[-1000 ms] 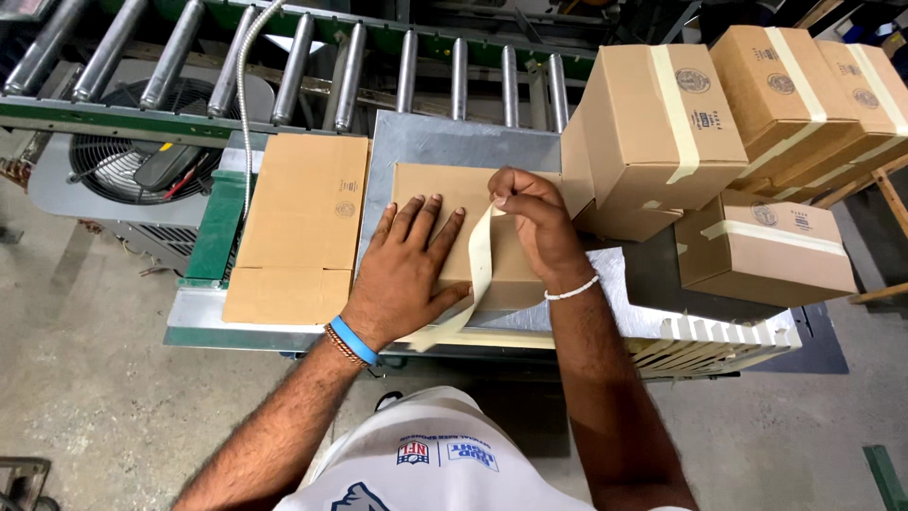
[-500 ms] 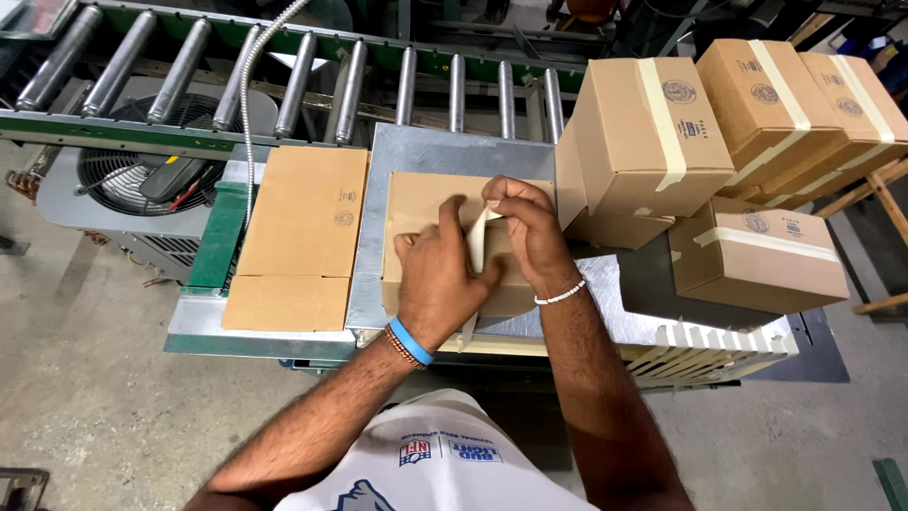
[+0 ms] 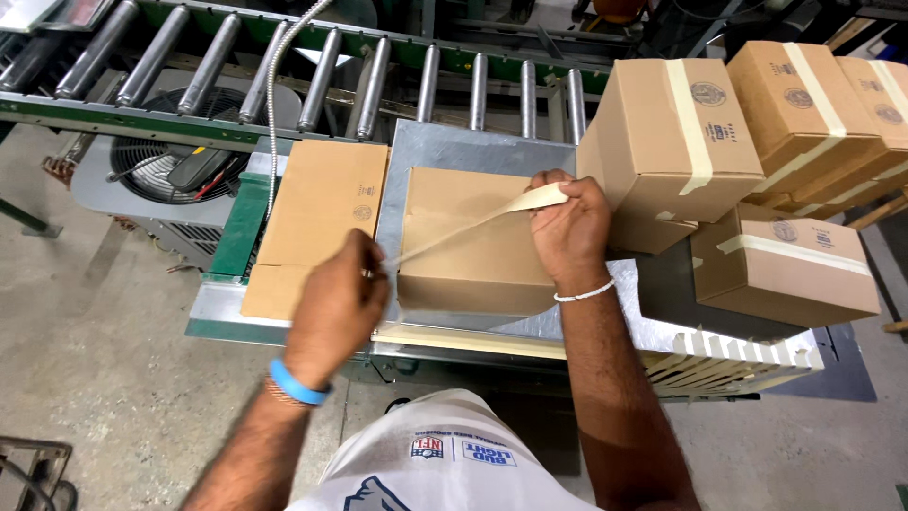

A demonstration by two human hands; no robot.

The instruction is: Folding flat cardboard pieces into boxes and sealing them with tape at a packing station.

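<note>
A plain cardboard box [image 3: 473, 241] lies on a metal plate [image 3: 473, 147] in front of me. A strip of tan paper tape [image 3: 473, 222] is stretched slantwise over its top. My right hand [image 3: 570, 227] pinches the tape's far end near the box's far right corner. My left hand [image 3: 338, 298] holds the tape's near end, off the box's near left corner. A blue band is on my left wrist and a white one on my right.
A flat folded carton [image 3: 317, 222] lies left of the plate. Several taped boxes [image 3: 676, 142] are stacked at the right, one lower box [image 3: 785, 265] nearest. A roller conveyor [image 3: 284, 66] runs across the back, with a fan unit [image 3: 161, 170] under it. Concrete floor lies below.
Both hands were together on the box top. My left hand has since pulled back toward the near left, drawing the tape out into a long strip across the box.
</note>
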